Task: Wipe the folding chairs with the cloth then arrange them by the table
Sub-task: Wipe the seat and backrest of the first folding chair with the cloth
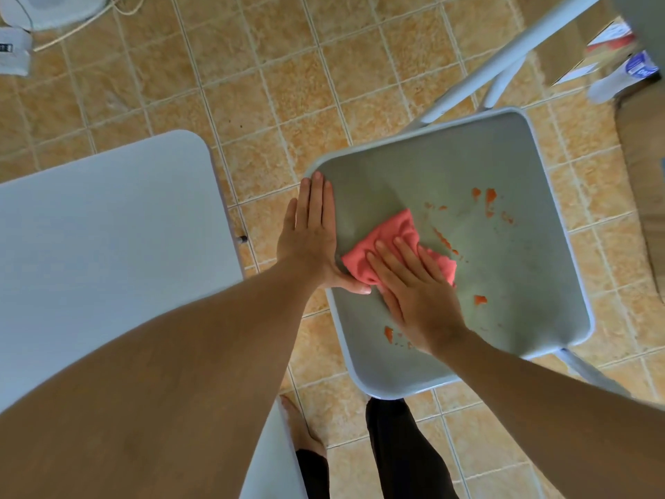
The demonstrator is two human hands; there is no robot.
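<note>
A grey folding chair [521, 268] stands on the tiled floor at centre right, its seat spotted with orange-red stains [489, 198]. A pink cloth [392, 232] lies on the left half of the seat. My right hand [414, 293] presses flat on the cloth with straight fingers. My left hand [313, 232] rests on the seat's left rim, fingers straight along the edge and thumb on the seat near the cloth.
A white table top [108, 228] fills the left side. White chair legs [503, 63] slant at the upper right. A brown surface with boxes and a bottle [626, 70] sits at the far right. A white appliance and cord [54, 12] lie at the upper left.
</note>
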